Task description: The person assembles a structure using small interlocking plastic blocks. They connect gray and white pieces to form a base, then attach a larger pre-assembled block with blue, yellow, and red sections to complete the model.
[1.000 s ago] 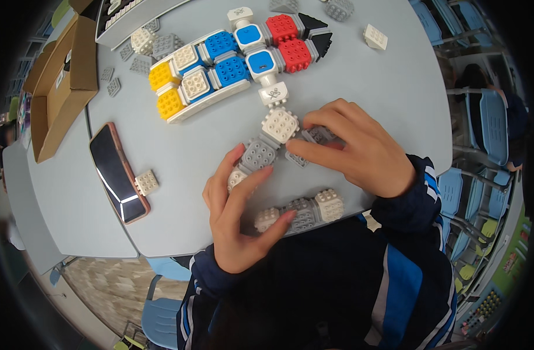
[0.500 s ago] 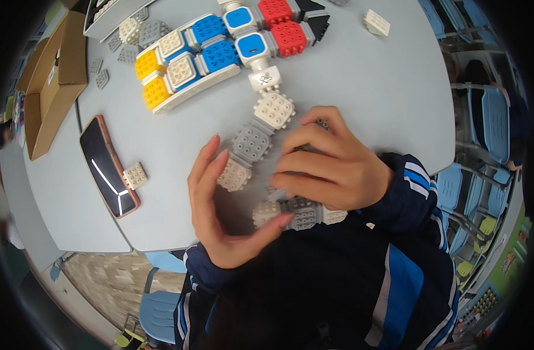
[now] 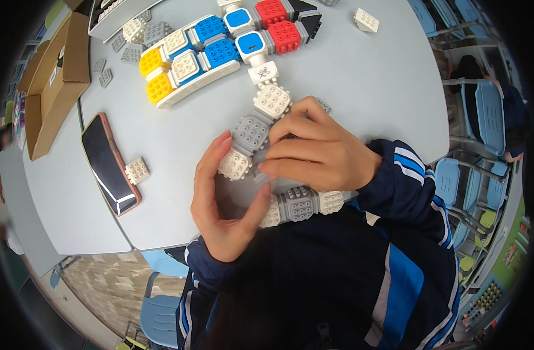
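Observation:
My left hand (image 3: 217, 219) is curved around the end of a chain of studded blocks. Its fingers lie along the side of a white block (image 3: 234, 165), and its thumb reaches toward a small grey piece (image 3: 257, 174) at that block's near edge. My right hand (image 3: 322, 154) is closed, its fingertips pinching this piece; its grip is partly hidden. A grey block (image 3: 251, 132) and another white block (image 3: 273, 100) link the chain to a larger figure. Nearer my body lies a separate row with a grey block (image 3: 299, 204) and a white block (image 3: 331, 202), partly behind my left thumb.
The figure has blue blocks (image 3: 220, 52), yellow blocks (image 3: 158, 88) and red blocks (image 3: 283, 37). A phone (image 3: 108, 166) lies at the left, touching a white block (image 3: 137, 170). Beyond are a cardboard box (image 3: 63, 87) and loose grey pieces (image 3: 105, 78). Another white block (image 3: 366, 21) sits far right.
My left thumb has moved up from the near row toward the chain's end. My right hand has shifted slightly left and up, with the small grey piece now against the white block.

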{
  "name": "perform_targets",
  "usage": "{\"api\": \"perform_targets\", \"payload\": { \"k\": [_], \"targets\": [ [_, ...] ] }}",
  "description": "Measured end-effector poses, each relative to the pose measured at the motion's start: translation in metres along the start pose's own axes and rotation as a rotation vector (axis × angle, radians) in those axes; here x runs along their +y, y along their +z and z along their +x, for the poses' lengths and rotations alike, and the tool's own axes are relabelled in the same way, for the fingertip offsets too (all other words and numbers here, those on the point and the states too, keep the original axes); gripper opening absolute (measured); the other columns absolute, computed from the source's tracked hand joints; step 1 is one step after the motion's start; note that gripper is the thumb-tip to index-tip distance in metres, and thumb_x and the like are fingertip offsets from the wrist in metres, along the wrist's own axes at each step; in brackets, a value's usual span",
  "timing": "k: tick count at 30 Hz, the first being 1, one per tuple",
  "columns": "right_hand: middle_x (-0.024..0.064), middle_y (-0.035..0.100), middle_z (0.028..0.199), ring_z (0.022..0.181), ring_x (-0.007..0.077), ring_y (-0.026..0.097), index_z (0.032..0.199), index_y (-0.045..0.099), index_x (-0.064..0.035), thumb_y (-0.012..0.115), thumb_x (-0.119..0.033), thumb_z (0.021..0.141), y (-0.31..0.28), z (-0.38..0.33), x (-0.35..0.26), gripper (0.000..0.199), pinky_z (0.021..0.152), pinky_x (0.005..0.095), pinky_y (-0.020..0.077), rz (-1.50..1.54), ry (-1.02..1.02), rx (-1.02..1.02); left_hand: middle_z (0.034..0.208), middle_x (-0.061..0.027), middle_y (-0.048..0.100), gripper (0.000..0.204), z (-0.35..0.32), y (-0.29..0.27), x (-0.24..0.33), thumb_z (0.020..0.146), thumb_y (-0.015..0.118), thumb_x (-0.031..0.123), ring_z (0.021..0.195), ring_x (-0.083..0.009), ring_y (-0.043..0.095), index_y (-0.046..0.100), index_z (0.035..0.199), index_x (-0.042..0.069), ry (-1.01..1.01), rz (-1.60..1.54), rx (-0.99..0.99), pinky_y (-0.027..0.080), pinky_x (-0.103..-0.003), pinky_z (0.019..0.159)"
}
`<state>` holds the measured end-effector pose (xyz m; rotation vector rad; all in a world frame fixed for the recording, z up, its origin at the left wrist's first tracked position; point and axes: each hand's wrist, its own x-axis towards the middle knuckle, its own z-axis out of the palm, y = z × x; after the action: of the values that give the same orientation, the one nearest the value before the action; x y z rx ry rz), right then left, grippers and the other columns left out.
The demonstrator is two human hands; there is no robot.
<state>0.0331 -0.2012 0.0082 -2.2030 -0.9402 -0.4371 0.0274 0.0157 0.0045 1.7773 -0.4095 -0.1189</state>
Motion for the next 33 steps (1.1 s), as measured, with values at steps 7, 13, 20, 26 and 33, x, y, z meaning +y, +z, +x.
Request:
{"api": "perform_targets", "payload": {
  "k": [7, 13, 20, 26, 33],
  "targets": [
    [0.0054, 0.07, 0.091, 0.09, 0.0213, 0.064, 0.094, 0.075, -0.0019, 0.075, -0.008, 0.073, 0.005, 0.004, -0.005, 0.022, 0.078, 0.0375, 0.04, -0.007, -0.004, 0.056, 0.142, -0.0208, 0.056, 0.068, 0.001, -0.001, 0.003, 0.076, 0.077, -0.004, 0.133, -0.028, 0.053, 0.052, 0.139, -0.004, -0.044, 0.027, -0.007, 0.038, -0.038, 0.113],
    [0.0054, 0.069, 0.092, 0.089, 0.0214, 0.064, 0.094, 0.074, -0.0018, 0.075, -0.008, 0.071, 0.011, 0.002, -0.003, 0.024, 0.076, 0.0365, 0.041, -0.013, -0.002, 0.1, 0.139, -0.0196, 0.059, 0.063, 0.004, 0.001, 0.005, 0.081, 0.074, -0.006, 0.128, -0.025, 0.057, 0.052, 0.14, -0.006, -0.046, -0.007, 0.022, 0.042, -0.036, 0.11],
    [0.0041, 0.069, 0.095, 0.093, 0.0219, 0.062, 0.095, 0.075, -0.0041, 0.075, -0.009, 0.071, 0.01, 0.005, -0.003, 0.025, 0.076, 0.0352, 0.0418, -0.018, -0.009, 0.12, 0.14, -0.0192, 0.059, 0.062, 0.004, 0.0, 0.003, 0.082, 0.074, -0.007, 0.13, -0.0244, 0.056, 0.052, 0.14, -0.006, -0.045, 0.036, 0.029, 0.042, -0.036, 0.111],
    [0.0044, 0.068, 0.096, 0.093, 0.0219, 0.06, 0.097, 0.076, -0.0051, 0.079, -0.015, 0.067, 0.009, 0.002, 0.001, 0.032, 0.076, 0.0349, 0.0417, -0.056, 0.002, 0.184, 0.14, -0.02, 0.059, 0.063, 0.002, 0.004, 0.002, 0.081, 0.074, -0.007, 0.13, -0.0268, 0.057, 0.053, 0.141, -0.006, -0.052, 0.074, 0.049, 0.042, -0.037, 0.111],
    [0.0062, 0.067, 0.101, 0.094, 0.0258, 0.06, 0.107, 0.074, -0.0067, 0.087, -0.042, 0.067, -0.015, -0.005, -0.008, 0.054, 0.076, 0.0383, 0.042, 0.263, 0.064, 0.07, 0.14, -0.0227, 0.058, 0.067, -0.002, -0.003, 0.0, 0.079, 0.075, -0.007, 0.131, -0.0298, 0.057, 0.051, 0.143, -0.006, -0.012, 0.148, 0.005, 0.042, -0.038, 0.111]
  ]
}}
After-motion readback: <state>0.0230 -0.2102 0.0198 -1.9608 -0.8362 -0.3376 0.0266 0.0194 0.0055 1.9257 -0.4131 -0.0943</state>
